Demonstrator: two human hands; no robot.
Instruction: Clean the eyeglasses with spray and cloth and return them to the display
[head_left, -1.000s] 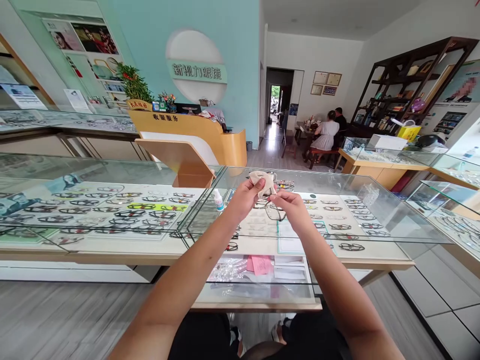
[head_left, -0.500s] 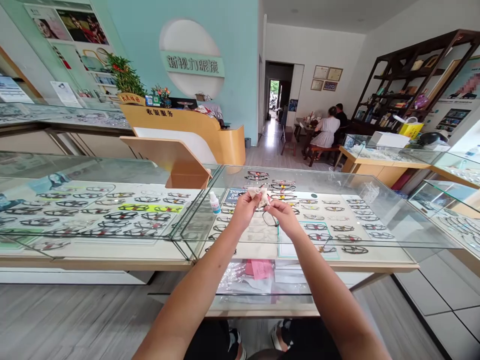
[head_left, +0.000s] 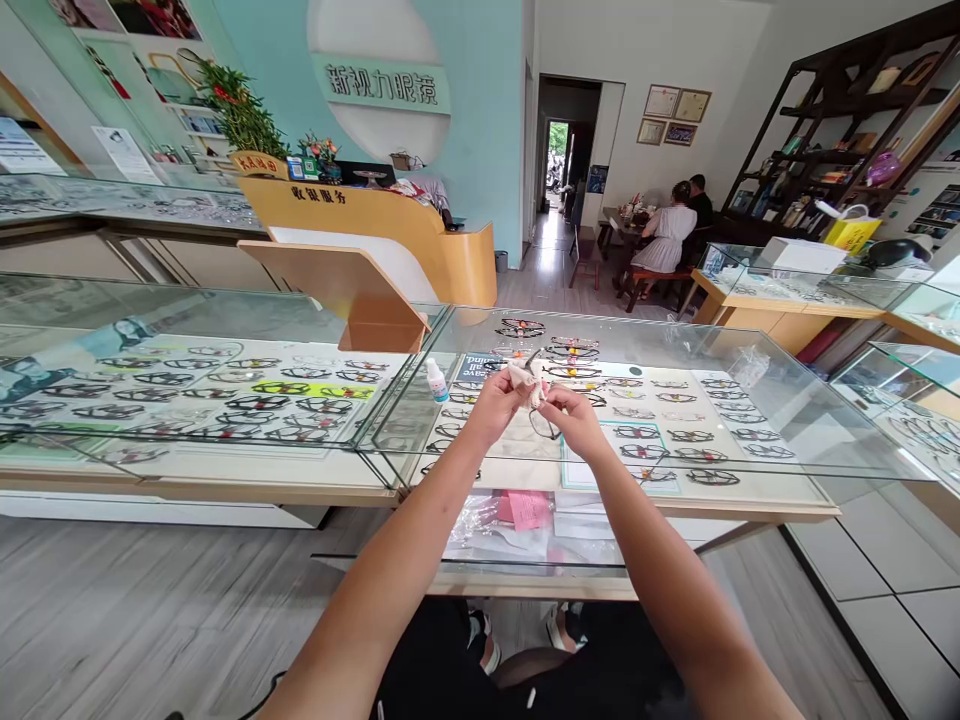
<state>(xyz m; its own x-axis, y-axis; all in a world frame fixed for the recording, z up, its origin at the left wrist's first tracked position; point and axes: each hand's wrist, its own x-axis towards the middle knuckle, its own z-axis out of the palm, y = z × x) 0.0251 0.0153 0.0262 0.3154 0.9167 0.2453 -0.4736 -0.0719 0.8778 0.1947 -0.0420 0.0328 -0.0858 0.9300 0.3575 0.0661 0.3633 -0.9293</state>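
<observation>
Above the glass display case, my left hand (head_left: 498,404) is closed around a pale cleaning cloth (head_left: 523,376). The cloth is bunched against a pair of eyeglasses (head_left: 555,434), covering part of the frame. My right hand (head_left: 576,418) pinches the eyeglasses, and one rimmed lens hangs below its fingers. A thin dark piece, seemingly a temple arm, sticks up past the cloth. To the left of my hands, a small white spray bottle (head_left: 436,381) with a blue-and-pink label stands upright on the glass.
Rows of spectacle frames (head_left: 690,436) lie inside the glass case. An open brown box (head_left: 352,290) stands on the left case. Beyond is a wooden counter (head_left: 469,262). Two people (head_left: 670,235) sit at a table at the back. A clear plastic wrapper (head_left: 750,366) lies to the right.
My hands have shifted slightly with the cloth and eyeglasses, and the glasses are turned a little. A dark thin part shows above the cloth more clearly. The camera view has tilted down.
</observation>
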